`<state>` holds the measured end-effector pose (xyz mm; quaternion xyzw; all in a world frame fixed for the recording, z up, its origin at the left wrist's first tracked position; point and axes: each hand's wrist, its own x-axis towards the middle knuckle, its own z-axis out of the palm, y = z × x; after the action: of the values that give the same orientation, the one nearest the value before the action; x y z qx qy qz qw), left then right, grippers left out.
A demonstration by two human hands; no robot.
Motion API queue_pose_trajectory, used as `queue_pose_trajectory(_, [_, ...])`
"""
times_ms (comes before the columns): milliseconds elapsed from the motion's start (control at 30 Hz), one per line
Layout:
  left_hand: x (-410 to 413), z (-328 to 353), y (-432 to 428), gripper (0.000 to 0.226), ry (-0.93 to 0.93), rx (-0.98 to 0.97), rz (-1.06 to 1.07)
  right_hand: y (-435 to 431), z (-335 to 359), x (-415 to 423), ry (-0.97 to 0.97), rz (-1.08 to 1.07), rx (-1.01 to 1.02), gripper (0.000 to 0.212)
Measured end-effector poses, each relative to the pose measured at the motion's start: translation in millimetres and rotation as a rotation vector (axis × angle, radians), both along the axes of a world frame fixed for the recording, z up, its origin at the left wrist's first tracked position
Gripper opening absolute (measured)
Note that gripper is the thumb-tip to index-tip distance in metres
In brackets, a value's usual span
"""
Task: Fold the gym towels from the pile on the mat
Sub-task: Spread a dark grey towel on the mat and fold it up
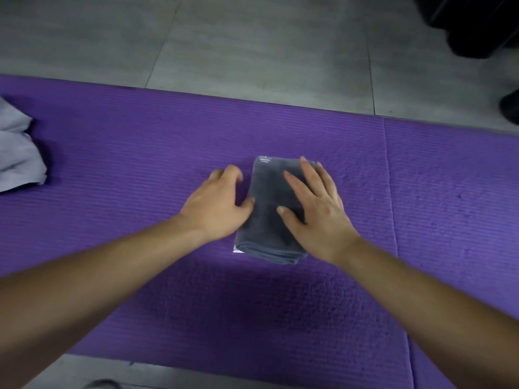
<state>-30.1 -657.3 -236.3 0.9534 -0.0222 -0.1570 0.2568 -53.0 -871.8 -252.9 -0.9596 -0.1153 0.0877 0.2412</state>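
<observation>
A dark grey towel (268,192), folded into a compact rectangle, lies in the middle of the purple mat (140,153). My right hand (314,206) lies flat on top of it, fingers straight and spread. My left hand (217,204) sits at the towel's left edge with the thumb touching the fabric and the fingers loosely bent on the mat. A light grey towel (16,147) lies crumpled at the mat's far left edge, partly out of view.
Grey tiled floor (252,43) runs beyond the mat. Dark objects (477,23) stand at the top right corner. A seam (389,175) crosses the mat to the right of the folded towel.
</observation>
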Motion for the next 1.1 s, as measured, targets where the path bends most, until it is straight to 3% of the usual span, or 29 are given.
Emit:
queue_pose_trajectory(100, [3, -20, -14, 0.069, -0.042, 0.003, -0.246, 7, -12, 18, 0.076, 0.105, -0.132, 0.066])
queue_pose_trajectory(233, [-3, -54, -8, 0.071, 0.138, 0.174, -0.419, 6, -30, 19, 0.143, 0.187, -0.266, 0.065])
queue_pose_trajectory(333, [0, -55, -7, 0.071, 0.188, 0.182, -0.419, 1, -30, 25, 0.241, 0.158, -0.096, 0.061])
queue_pose_trajectory(433, [11, -46, -11, 0.082, 0.133, 0.058, -0.306, -9, -26, 28, 0.186, -0.093, 0.305, 0.046])
queue_pose_trajectory(533, [29, -35, -12, 0.083, 0.114, -0.286, -0.029, -21, -20, 37, 0.047, -0.432, 0.377, 0.034])
queue_pose_trajectory(633, [54, -30, -16, 0.079, 0.163, -0.327, 0.142, -25, -24, 50, 0.293, -0.629, 0.483, 0.047])
queue_pose_trajectory(733, [72, -31, -27, 0.092, 0.282, -0.455, 0.285, -29, -30, 55, 0.415, -0.659, 0.625, 0.06])
queue_pose_trajectory(867, [81, -25, -36, 0.072, 0.415, -0.588, 0.395, -33, -25, 61, 0.511, -0.685, 0.837, 0.054])
queue_pose_trajectory(1000, [80, -13, -42, 0.038, 0.545, -0.701, 0.377, -37, -15, 60, 0.539, -0.616, 0.866, 0.038])
queue_pose_trajectory(1100, [76, -5, -41, 0.046, 0.552, -0.766, 0.371, -39, -1, 52, 0.566, -0.577, 0.952, 0.038])
